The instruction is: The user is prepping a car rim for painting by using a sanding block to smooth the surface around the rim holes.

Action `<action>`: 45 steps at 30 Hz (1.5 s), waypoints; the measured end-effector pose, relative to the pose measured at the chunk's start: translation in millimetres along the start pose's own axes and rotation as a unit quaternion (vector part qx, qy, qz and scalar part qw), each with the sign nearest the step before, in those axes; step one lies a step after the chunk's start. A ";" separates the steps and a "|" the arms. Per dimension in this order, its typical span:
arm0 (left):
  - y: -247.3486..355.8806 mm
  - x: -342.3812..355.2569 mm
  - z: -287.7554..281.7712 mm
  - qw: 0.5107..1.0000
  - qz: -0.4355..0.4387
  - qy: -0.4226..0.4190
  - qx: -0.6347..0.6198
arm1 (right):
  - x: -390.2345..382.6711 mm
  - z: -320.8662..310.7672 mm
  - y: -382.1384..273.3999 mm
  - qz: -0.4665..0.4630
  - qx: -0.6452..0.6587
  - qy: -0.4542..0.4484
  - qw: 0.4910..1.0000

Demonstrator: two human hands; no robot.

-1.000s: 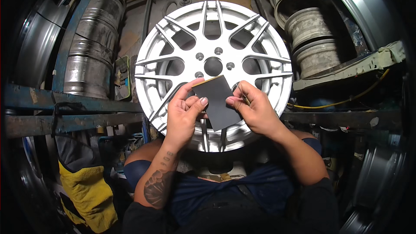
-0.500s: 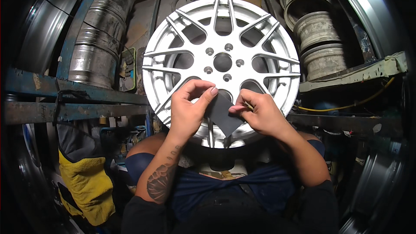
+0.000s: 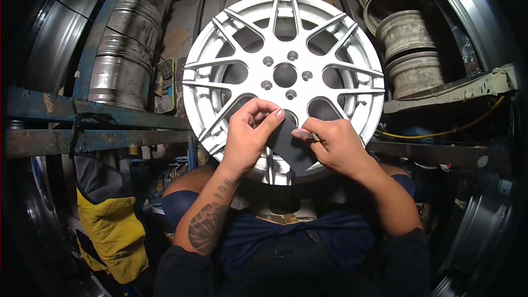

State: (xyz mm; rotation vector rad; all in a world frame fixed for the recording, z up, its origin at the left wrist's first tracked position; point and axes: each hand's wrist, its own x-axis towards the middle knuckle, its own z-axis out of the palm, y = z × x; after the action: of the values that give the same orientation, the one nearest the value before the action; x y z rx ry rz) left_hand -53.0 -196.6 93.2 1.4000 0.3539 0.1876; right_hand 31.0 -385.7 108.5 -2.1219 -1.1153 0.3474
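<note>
Held at its upper end by the narrowed fingers of the left hand (image 3: 245,136), and at its right edge by those of the right hand (image 3: 339,144), also pinched close: one dark sheet (image 3: 295,157), mostly just below the fingertips. Beside the right fingertips, one pale sliver (image 3: 315,137), too small to tell. Underneath both sets of fingers, one silver wheel (image 3: 280,49), face up, with five bolt holes (image 3: 306,76) around one centre hole (image 3: 285,75), all beyond the fingertips. Well left of the fingers, one stack of rims (image 3: 119,77) and, lower, one yellow-and-grey cloth (image 3: 113,234); well right, a second stack (image 3: 407,36).
</note>
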 end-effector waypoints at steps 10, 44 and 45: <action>-11.8 -4.1 4.6 0.999 0.020 -0.048 -0.012 | -1.3 -0.3 -3.1 -0.014 -0.020 -0.020 1.000; -0.8 -0.8 0.8 0.940 -0.129 0.057 -0.311 | 0.7 -17.4 -0.2 0.005 0.069 0.142 0.987; -1.1 -1.3 1.8 0.941 -0.130 0.056 -0.306 | 0.4 -18.2 0.2 0.014 0.064 0.132 0.989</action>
State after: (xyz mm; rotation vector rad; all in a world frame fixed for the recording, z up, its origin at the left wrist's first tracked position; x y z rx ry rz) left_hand -53.7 -199.0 92.5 0.7197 0.5192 0.1431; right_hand 40.9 -393.8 121.5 -2.0034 -0.8866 0.1421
